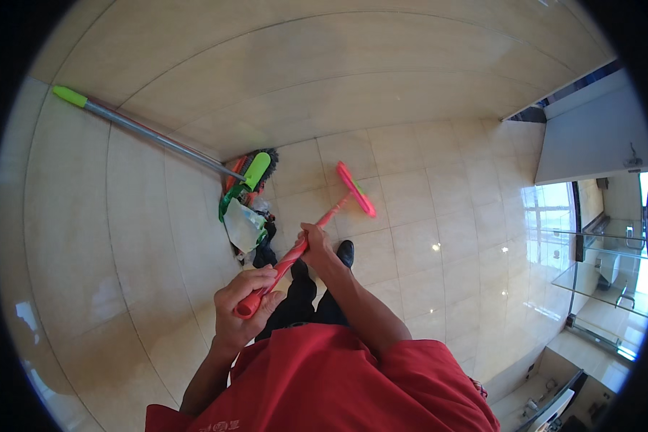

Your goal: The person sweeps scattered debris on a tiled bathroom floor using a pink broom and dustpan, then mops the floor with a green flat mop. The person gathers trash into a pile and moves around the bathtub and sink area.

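Note:
A broom with a red-and-white patterned handle (290,258) slants away from me, its pink head (356,189) down at the tiled floor. Near the top end of the handle, my left hand (247,298) wraps it with the thumb underneath. Further down the same handle, my right hand (319,244) grips it. What the bristles touch cannot be made out. One black shoe (345,253) shows just beside the handle, below my right hand.
In the left corner a mop with a grey pole (151,136) and green grip leans on the tiled wall (302,97). Bags and cleaning things (245,224) are heaped at its foot. To the right are a white door (594,137) and glass panels (599,275).

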The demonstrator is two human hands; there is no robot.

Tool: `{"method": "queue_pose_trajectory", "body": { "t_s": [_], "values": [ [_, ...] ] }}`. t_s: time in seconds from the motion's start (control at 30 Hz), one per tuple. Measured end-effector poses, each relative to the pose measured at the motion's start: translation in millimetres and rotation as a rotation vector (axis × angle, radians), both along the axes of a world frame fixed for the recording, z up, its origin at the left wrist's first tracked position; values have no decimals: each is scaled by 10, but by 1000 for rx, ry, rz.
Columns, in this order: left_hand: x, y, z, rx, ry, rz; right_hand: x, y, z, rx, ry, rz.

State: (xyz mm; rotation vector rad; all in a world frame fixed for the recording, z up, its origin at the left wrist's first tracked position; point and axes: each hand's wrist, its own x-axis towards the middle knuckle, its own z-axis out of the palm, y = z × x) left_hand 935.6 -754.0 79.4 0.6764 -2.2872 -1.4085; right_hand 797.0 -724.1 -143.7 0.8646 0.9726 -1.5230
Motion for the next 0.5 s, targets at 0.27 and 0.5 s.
{"method": "queue_pose_trajectory", "body": {
  "t_s": [0.27,0.5],
  "values": [
    [24,85,-218,-17,127,173,-195,-123,130,-97,67,-6],
    [146,26,-647,218,53,348,8,-55,-499,106,225,371]
  ]
}}
